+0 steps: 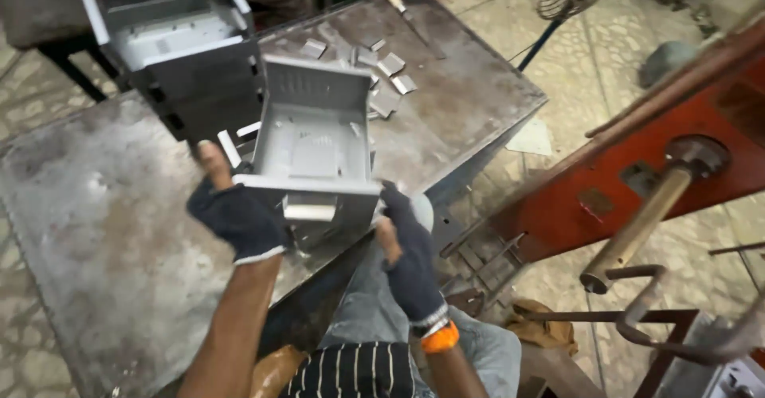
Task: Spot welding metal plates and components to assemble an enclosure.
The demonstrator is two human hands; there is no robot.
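Grey sheet-metal bracket (315, 147), folded w/ raised side flanges, is held tilted just above the steel table (96, 231). It is clamped betw. left-hand grip (239, 215), closed on lower-left edge, and right-hand grip (406, 247), closed at lower-right corner. Similar brackets (179, 47) are stacked behind; small metal pcs (390, 71) lie near.
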